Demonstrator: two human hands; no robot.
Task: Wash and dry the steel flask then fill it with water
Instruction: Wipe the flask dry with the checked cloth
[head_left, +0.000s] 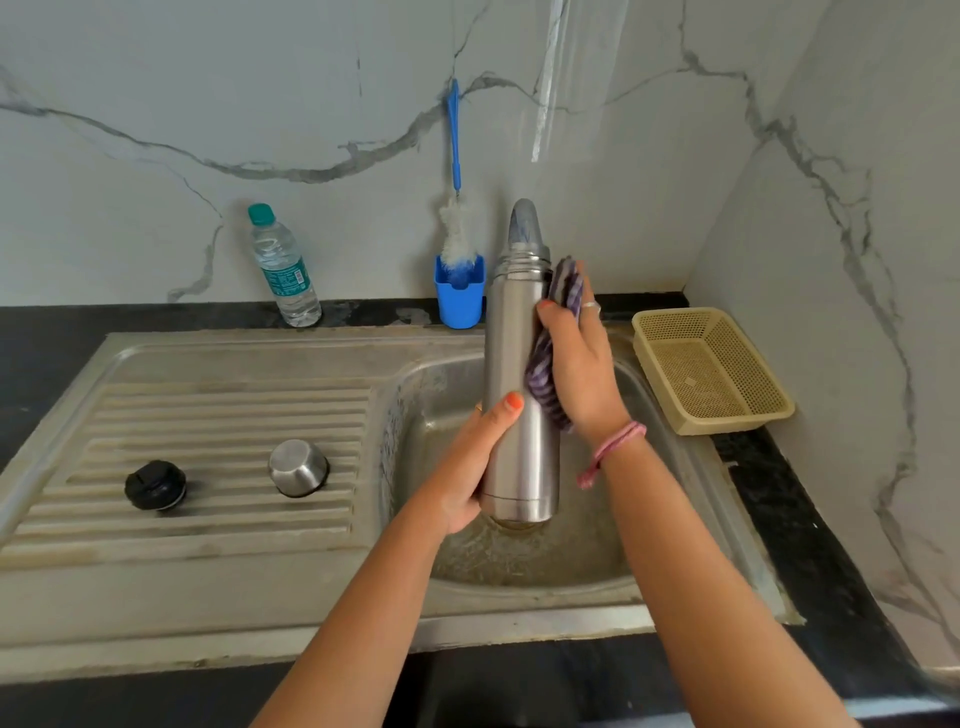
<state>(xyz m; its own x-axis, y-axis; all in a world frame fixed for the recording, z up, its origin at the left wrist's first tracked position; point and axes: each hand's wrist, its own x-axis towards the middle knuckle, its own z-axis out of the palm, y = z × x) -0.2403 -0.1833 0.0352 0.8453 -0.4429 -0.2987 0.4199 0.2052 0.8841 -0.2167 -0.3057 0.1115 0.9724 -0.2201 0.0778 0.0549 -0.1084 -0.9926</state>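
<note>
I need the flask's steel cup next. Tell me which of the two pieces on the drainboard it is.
The shiny steel cup, upside down, lying nearer the sink basin. The other piece, the black stopper, sits further left.

A yellow mesh basket (711, 370) sat at right of frame on the dark counter (810, 525). At upper centre, a blue holder (460, 301) held what looked like a bottle brush (456, 218) against the marble wall (156, 104)

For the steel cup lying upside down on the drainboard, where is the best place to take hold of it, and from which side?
Probably from above, fingers and thumb around the side wall of the steel cup. It sits mouth-down on the ribbed drainboard, so the rim is out of reach, and its rounded base gives little to pinch. The black stopper stands apart, leaving room.
</note>
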